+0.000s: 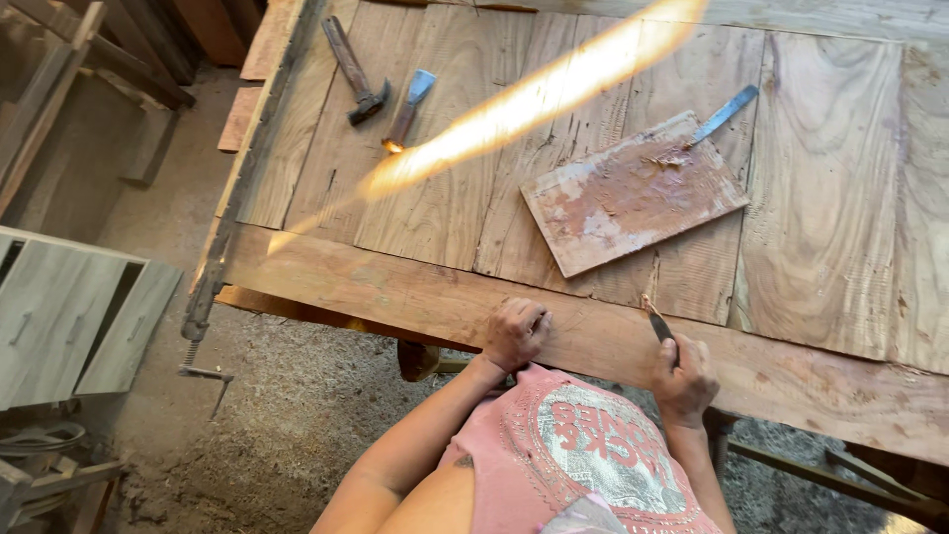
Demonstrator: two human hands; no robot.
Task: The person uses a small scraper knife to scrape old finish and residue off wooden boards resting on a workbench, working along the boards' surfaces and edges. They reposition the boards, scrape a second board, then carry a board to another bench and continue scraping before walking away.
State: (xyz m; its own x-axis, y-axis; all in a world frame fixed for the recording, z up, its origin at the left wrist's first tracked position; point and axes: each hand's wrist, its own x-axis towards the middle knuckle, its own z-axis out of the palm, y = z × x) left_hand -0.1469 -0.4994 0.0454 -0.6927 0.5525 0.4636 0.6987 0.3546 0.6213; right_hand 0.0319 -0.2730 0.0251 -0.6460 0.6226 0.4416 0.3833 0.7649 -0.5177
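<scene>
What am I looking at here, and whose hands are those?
This one picture comes from a camera worn on a person's head, looking down, so the hands are that person's own. They stand at a big wooden panel made of joined boards. The left hand rests on its near edge. The right hand holds a small blade against the wood. Farther off lie a hammer, a chisel, and a smeared board with a putty knife on it. The bright streak is sunlight.

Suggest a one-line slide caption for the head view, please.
Right hand works a putty knife along a wooden panel; left hand steadies it.
</scene>
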